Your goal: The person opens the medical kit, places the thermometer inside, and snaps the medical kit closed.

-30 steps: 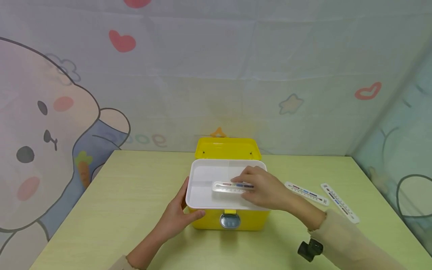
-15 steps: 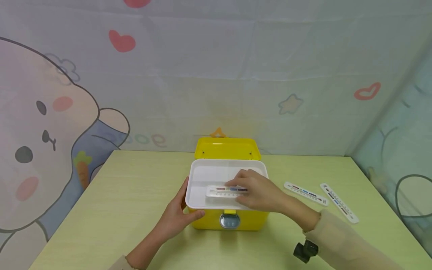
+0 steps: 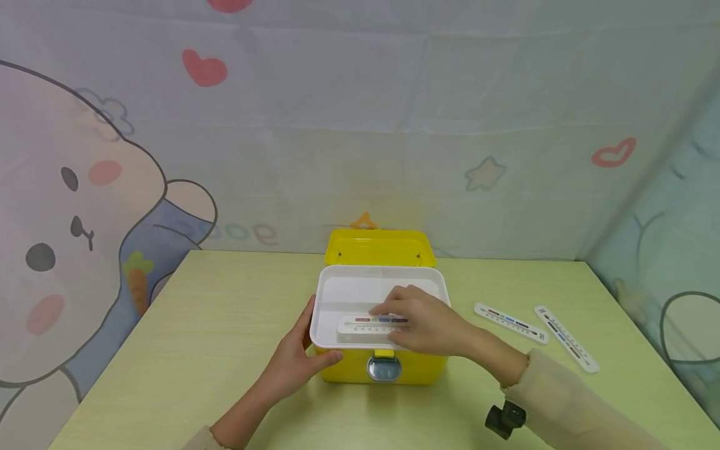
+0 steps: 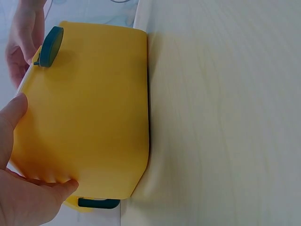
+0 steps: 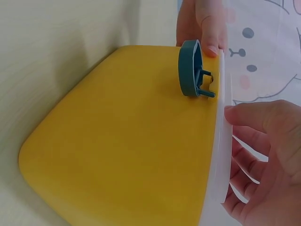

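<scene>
A yellow storage box [image 3: 349,369] stands on the table with its yellow lid [image 3: 379,248] raised behind it. On top sits a white tray [image 3: 349,284]. My left hand [image 3: 289,359] grips the box's left front corner, thumb on the front and fingers along the side. With thumb and fingers, my right hand [image 3: 427,322] pinches a white thermometer [image 3: 360,325] with a printed scale, lying lengthwise at the front of the tray. Its right end is hidden by that hand. In the right wrist view, the thermometer [image 5: 227,160] shows edge-on above the box rim.
Two more white thermometers, one nearer the box [image 3: 510,323] and one farther right [image 3: 565,339], lie on the table [image 3: 236,300]. A latch [image 3: 384,368] hangs on the box front. A printed cloth [image 3: 337,94] hangs behind the table.
My right hand has moved left and toward the tray's front, lowering the thermometer with it. My left hand and the box have stayed in place.
</scene>
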`<state>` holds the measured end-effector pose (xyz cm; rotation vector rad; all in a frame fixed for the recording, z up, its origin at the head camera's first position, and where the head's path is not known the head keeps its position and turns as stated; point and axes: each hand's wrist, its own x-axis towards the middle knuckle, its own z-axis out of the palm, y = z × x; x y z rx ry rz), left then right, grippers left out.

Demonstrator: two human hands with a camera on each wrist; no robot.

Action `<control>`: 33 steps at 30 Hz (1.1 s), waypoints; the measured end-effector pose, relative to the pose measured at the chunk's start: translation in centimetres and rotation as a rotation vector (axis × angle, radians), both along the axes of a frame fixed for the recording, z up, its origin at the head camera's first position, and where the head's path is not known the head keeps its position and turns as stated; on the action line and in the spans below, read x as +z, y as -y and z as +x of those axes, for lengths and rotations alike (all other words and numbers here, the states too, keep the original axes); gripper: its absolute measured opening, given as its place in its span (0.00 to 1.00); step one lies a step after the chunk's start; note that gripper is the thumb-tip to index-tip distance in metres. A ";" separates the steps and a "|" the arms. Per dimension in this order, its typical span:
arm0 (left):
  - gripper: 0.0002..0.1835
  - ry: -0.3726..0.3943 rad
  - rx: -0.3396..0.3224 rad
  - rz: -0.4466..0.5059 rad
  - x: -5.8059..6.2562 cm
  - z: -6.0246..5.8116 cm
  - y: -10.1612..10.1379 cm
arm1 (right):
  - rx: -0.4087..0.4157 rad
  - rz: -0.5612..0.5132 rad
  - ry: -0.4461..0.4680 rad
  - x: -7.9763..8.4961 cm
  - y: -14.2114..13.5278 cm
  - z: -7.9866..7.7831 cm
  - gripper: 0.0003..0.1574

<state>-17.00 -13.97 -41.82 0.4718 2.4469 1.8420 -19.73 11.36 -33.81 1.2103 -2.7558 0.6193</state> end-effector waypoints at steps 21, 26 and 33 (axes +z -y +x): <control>0.56 0.013 0.008 -0.004 0.1 0.0 0.0 | 0.022 0.012 0.051 -0.1 0.0 -0.1 0.20; 0.56 0.016 0.009 -0.005 0.1 0.0 -0.1 | 0.019 -0.004 0.057 -0.1 -0.1 -0.2 0.21; 0.56 0.020 0.013 -0.007 0.1 0.1 -0.1 | 0.026 -0.066 0.016 -0.1 -0.4 -0.2 0.21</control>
